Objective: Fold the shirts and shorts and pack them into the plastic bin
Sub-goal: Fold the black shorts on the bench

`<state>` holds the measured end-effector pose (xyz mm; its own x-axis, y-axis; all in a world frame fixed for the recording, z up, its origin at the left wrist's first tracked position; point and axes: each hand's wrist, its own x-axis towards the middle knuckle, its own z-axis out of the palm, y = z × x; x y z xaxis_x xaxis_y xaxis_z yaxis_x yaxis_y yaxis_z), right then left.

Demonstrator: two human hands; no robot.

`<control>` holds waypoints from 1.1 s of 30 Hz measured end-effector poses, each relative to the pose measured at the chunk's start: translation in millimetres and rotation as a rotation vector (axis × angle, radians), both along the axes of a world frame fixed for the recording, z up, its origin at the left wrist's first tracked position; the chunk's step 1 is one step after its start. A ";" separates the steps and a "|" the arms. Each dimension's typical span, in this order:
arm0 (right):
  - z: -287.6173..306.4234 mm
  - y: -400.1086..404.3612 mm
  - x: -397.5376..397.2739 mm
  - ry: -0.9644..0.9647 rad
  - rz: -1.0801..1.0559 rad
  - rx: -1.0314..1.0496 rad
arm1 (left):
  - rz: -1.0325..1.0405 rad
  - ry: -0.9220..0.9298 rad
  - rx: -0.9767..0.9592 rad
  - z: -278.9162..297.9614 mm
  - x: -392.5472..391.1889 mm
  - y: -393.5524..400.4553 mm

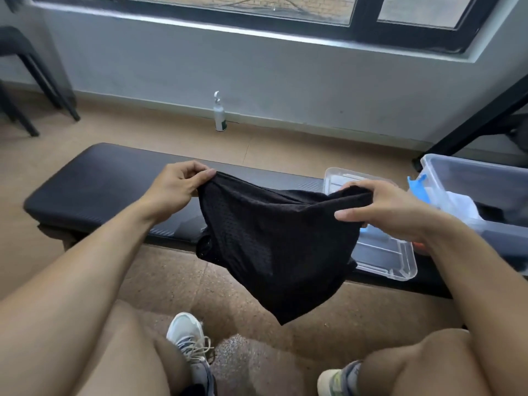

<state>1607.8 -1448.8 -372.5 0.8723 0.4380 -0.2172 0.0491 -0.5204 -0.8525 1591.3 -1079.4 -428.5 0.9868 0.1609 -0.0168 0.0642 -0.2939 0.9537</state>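
Above the black bench [94,190], the left hand [174,185] and right hand [388,212] pinch the black mesh shorts [274,241] by the waistband, its long axis running left-right, the plastic bin [483,181] nearer the right hand.

Plastic bin [468,178] cut off at right edge, contents unclear

black mesh shorts [274,247] | held up by left hand [177,185], right hand [391,212]
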 end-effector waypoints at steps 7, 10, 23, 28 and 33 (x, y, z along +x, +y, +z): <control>3.5 14.7 5.4 -0.343 -0.407 0.217 | -0.121 0.051 -0.149 28.4 -28.8 8.5; 33.4 21.6 6.0 -0.168 -0.282 0.301 | -0.025 -0.040 -0.082 51.4 -23.7 13.2; 160.3 26.0 -7.1 -0.222 -0.163 0.043 | -0.013 -0.509 0.073 203.3 -17.0 10.0; 184.6 9.1 -14.2 -0.082 0.037 0.090 | 0.038 -0.524 0.162 213.9 -12.7 7.9; 191.6 3.4 -25.9 -0.026 0.201 0.404 | 0.029 -0.402 0.023 204.2 -5.2 -1.9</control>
<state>1582.0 -1445.3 -180.9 0.7645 0.6441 0.0270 0.1390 -0.1238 -0.9825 1586.1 -1081.3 -224.3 0.9091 0.1841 0.3737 -0.3044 -0.3192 0.8975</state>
